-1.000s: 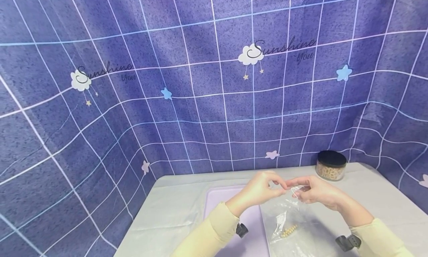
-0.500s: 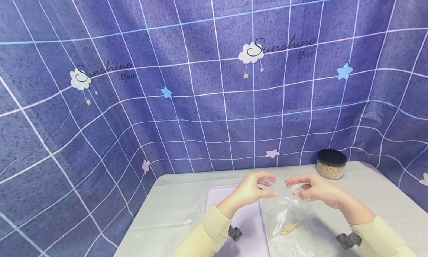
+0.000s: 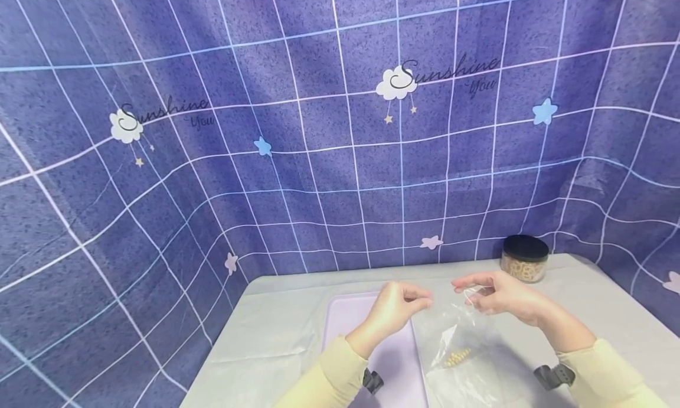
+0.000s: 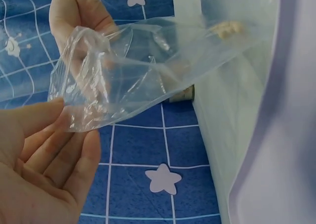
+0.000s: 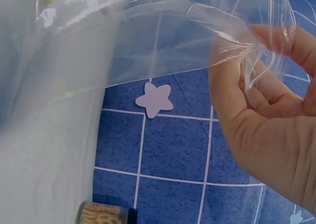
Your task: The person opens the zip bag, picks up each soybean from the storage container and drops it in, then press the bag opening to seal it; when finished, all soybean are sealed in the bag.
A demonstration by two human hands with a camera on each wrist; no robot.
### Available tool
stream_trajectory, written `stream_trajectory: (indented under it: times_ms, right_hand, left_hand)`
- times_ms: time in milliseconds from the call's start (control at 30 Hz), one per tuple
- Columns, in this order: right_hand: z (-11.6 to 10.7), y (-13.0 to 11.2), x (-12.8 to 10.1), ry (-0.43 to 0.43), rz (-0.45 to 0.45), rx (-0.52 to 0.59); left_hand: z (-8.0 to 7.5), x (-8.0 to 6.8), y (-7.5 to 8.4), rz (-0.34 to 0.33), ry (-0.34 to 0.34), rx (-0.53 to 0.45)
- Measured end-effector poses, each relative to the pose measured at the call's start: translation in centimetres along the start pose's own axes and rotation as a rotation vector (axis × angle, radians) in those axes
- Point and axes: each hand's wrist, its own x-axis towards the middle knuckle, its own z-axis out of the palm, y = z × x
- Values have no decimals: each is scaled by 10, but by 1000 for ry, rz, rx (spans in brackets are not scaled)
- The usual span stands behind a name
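A clear plastic bag (image 3: pixel 448 336) with a pressed-seal strip along its mouth hangs between my hands. Several small, round, pale yellow pieces (image 3: pixel 458 358) lie low inside it. My left hand (image 3: pixel 394 309) pinches the left side of the mouth between thumb and fingers; in the left wrist view the film (image 4: pixel 94 76) bunches at its fingertips. Opposite, my right hand (image 3: pixel 512 296) grips the other side of the mouth. The right wrist view has the seal strip (image 5: pixel 276 21) folded at its thumb and fingers, some fingers behind the film.
A lilac tray (image 3: pixel 340 313) lies on the grey-white tablecloth (image 3: pixel 265 337), left of the bag and under my left forearm. Near the back right stands a clear jar (image 3: pixel 525 260) with a black lid, holding ring-shaped pieces. A blue gridded curtain (image 3: pixel 319 160) closes off the back.
My hands have come apart: the left hand moved left from the right fingertips, its fingers spread, then closed together at the mouth's left side. The right hand has stayed nearly in place.
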Motion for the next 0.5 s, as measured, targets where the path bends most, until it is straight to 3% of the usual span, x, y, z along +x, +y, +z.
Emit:
stream_trajectory:
  times_ms: [133,333,500]
  right_hand:
    - [-3,-3,-2,48,-38,-41]
    - [-11,-4,-6,138,-61,33]
    - [-18,-3,-12,91,-131,120]
  left_hand:
    - [0,0,3,19,34,-46]
    - [-3,1,8,9,79,-138]
    - [-7,4,13,-2,101,-205]
